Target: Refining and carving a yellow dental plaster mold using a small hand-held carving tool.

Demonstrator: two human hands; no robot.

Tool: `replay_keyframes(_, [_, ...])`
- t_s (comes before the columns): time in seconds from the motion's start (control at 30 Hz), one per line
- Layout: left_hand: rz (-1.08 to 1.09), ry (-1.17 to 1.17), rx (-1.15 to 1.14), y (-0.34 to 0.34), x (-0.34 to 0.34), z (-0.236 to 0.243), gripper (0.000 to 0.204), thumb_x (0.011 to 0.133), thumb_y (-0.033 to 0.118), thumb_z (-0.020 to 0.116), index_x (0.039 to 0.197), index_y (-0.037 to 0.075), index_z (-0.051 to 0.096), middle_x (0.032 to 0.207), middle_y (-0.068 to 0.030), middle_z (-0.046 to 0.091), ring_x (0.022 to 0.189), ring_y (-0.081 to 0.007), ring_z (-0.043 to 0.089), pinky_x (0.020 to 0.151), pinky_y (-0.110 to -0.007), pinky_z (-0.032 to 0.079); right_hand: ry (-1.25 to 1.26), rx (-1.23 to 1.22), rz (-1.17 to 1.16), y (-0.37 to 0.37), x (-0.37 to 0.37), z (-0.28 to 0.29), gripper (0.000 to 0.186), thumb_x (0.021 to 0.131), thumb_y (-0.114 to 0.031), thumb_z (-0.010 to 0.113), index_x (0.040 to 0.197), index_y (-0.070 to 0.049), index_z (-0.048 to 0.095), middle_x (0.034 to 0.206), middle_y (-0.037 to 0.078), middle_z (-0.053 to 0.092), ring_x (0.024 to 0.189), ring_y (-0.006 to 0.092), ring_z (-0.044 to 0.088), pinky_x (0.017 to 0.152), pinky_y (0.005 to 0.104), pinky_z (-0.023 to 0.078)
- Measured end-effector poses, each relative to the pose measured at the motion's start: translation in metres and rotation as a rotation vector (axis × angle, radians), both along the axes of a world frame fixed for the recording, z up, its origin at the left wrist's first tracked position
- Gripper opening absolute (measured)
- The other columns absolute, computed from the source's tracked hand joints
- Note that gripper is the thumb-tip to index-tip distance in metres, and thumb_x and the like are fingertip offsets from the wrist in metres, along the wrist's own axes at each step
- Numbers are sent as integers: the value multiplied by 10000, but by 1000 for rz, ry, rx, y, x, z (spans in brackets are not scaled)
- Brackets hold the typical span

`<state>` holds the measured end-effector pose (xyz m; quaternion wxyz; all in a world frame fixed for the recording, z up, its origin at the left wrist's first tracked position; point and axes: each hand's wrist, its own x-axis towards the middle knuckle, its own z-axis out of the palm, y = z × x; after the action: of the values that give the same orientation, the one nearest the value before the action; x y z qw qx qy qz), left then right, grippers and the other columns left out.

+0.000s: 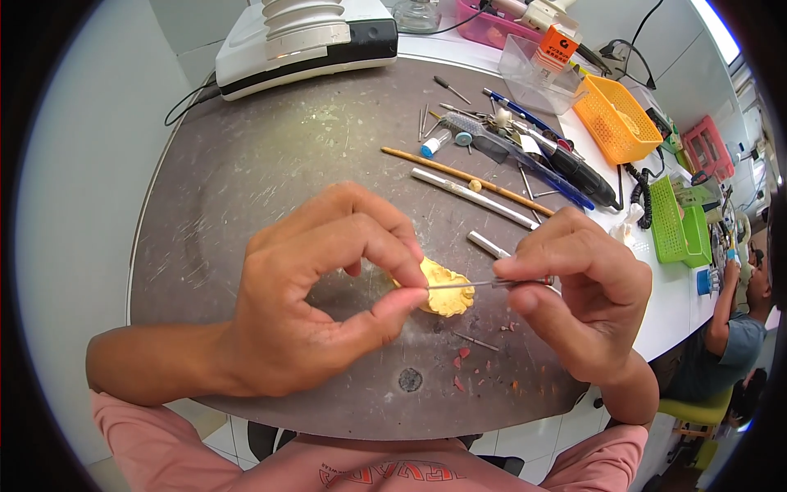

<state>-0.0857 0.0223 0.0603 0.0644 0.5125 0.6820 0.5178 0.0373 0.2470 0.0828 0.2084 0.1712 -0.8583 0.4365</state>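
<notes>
My left hand [328,287] pinches one end of a thin metal rod [463,285] between thumb and forefinger. At the other end my right hand [586,287] grips its thicker, dark part, where a bit of red shows by the fingers. The rod's exact kind is unclear. Below it a yellow plaster dental model [449,302] rests on the bench, its left part hidden behind my left fingers. A silver metal tube-like tool [487,244] lies just beyond my right fingertips, partly covered by them. Nearer me lie a small thin bur [475,341] and several red wax-like crumbs [464,353].
Beyond my hands lie a wooden stick [434,166], a silver rod [467,197], a black handpiece [578,172] and several small tools. A white machine [307,61] stands at the back left. Orange [627,156] and green [668,238] baskets line the right. A person [734,336] sits far right.
</notes>
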Motion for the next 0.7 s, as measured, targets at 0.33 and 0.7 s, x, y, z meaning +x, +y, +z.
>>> replay_keyframes(0.33, [-28, -28, 59, -3, -8, -6, 431, 764, 143, 886, 1121, 60, 659, 1186, -102, 600, 1028, -136, 578, 829, -267, 459, -173, -424, -177, -2, 6, -4, 231, 908, -100, 728, 1044, 36, 600, 981, 91, 624, 850, 103, 634, 788, 224, 560])
replay_keyframes(0.7, [-104, -275, -272, -1, -14, -6, 432, 806, 4, 811, 1206, 6, 649, 1172, -109, 669, 1052, -165, 661, 872, -287, 535, -22, 94, -124, 3, 9, 3, 168, 857, -7, 704, 987, 58, 621, 884, 150, 681, 845, 215, 686, 750, 301, 537])
